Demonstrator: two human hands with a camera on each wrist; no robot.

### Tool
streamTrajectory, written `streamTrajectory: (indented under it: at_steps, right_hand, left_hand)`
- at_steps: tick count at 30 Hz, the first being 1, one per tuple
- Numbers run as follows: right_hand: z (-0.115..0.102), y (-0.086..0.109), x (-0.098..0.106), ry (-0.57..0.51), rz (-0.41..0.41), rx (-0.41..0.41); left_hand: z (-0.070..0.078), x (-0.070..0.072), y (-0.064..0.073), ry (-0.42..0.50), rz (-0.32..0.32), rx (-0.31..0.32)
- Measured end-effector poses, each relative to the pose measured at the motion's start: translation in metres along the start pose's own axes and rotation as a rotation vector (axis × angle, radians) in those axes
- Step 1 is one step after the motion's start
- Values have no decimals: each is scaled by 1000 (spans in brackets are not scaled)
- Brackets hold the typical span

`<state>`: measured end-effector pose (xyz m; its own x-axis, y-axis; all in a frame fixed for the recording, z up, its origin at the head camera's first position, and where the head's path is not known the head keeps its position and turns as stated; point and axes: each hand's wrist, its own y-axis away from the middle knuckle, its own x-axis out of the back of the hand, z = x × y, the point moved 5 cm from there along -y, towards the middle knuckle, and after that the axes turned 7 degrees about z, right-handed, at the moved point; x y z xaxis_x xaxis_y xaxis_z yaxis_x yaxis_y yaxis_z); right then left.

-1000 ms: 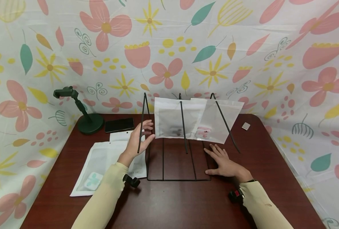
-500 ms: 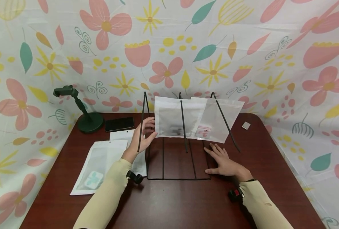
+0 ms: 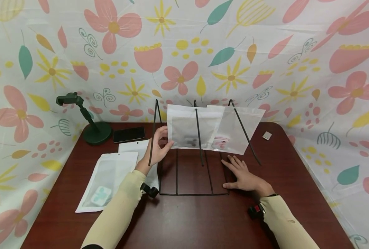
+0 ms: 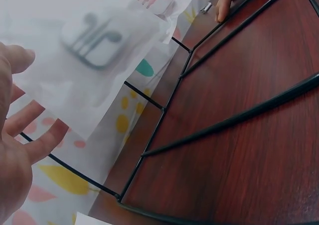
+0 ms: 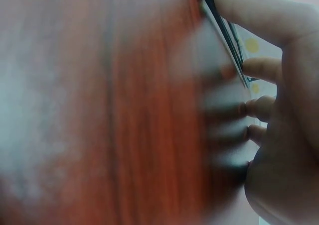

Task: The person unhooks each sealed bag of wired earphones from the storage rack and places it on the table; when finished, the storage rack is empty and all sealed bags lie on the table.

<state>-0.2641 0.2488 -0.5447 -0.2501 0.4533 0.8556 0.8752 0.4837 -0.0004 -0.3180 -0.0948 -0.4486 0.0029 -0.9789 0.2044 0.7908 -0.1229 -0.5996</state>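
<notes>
My left hand [image 3: 157,150] is at the left edge of a white zip bag [image 3: 182,126] hung on a black wire rack [image 3: 193,195]. In the left wrist view the thumb [image 4: 22,59] lies in front of the bag and the other fingers reach behind its edge, spread apart. An earphone case with dark earbuds [image 4: 97,41] shows through the frosted film. Farther right hangs a second bag [image 3: 249,121], clearer, with a pink-and-white item [image 3: 220,143] low in it. My right hand [image 3: 245,177] rests on the table, fingers spread, fingertips right at the rack's right base wire.
More white zip bags [image 3: 106,173] lie flat left of the rack, one with a white-and-mint case [image 3: 101,196]. Behind them are a black phone [image 3: 129,135] and a dark green stand [image 3: 97,133]. A small white object [image 3: 267,136] lies at the back right.
My left hand has moved right and slightly forward, so its thumb now overlaps the left bag's edge. The right hand and the hanging bags have stayed in place.
</notes>
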Motion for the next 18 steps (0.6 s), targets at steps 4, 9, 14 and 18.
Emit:
streamTrajectory:
  at_steps: [4, 9, 14, 18]
  right_hand:
    - [-1, 1, 1, -1, 8, 10]
    - [0, 1, 1, -2, 8, 8]
    - [0, 2, 1, 8, 6, 14]
    - [0, 2, 0, 1, -3, 5]
  left_hand:
    - [17, -2, -3, 1, -8, -29]
    - [24, -2, -4, -27, 12, -69]
    - [27, -3, -4, -43, 17, -82]
    - [28, -2, -3, -30, 13, -87]
